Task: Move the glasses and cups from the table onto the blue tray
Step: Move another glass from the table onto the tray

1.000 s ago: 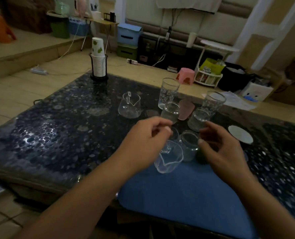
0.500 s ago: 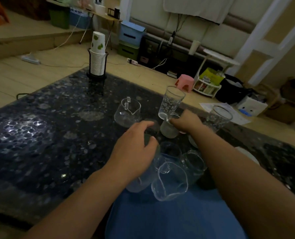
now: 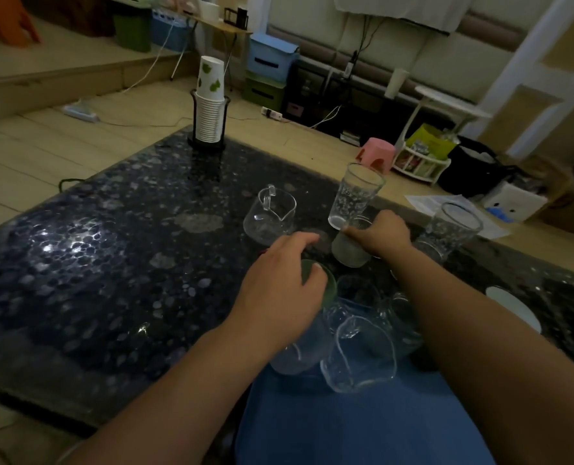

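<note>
Compared with half a second earlier, little has changed: the right hand (image 3: 381, 231) remains far out over the dark speckled table (image 3: 94, 263), its grip closed around a short frosted glass (image 3: 349, 251), and the left hand (image 3: 280, 297) still rests on top of a green-rimmed glass (image 3: 325, 281) at the far edge of the blue tray (image 3: 346, 427), fingers curled over its rim; whether that grip is actually clamped cannot be told. The view has only drifted slightly closer. On the tray's far end stand roughly four clear pieces: the glass under the left hand, a spouted glass pitcher (image 3: 359, 357) just beside it, and two more glasses behind, partly hidden by the right forearm, so the count is uncertain. Still on the table are a second spouted pitcher (image 3: 272, 214) with a handle, two tall patterned glasses, one (image 3: 356, 196) touching the right hand's glass and the other (image 3: 453, 229) further right, plus the frosted glass being held. A white saucer (image 3: 510, 305) lies to the right, and one rack of stacked paper cups (image 3: 209, 109) stands at the table's far corner.
</note>
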